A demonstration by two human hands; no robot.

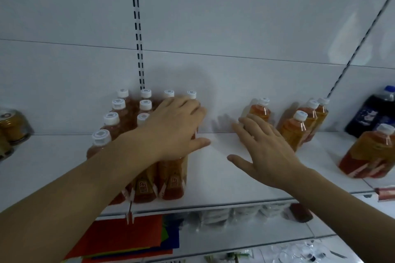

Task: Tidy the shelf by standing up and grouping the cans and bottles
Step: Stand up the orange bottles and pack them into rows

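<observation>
On the white shelf point(213, 177), we have our left hand point(171, 128) laid over the right edge of the packed bottle group point(132, 134), fingers curved over the caps and shoulders, thumb out toward the bare shelf; whether it truly grips a bottle we cannot tell. Our right hand point(265, 151) is released, fingers spread flat, reaching toward the lone bottle point(259, 110) that stands at the back wall just past the fingertips. Further right stand a cluster of three bottles point(303, 121) and one nearer the front edge, the front bottle point(372, 153).

These bottles look like clear plastic filled with amber tea, so we judge them moderately heavy, stiff enough when full, and top-heavy on a narrow base, inclined to tip if pushed high. The printed wrap around the lower body looks smooth and probably slick; the ribbed white caps offer more bite. We would take the lone bottle round its body below the shoulder, not by the cap. The shelf is smooth painted metal, so sliding should go easily. Gold cans point(10, 126) sit far left, a dark bottle point(372, 113) far right.
</observation>
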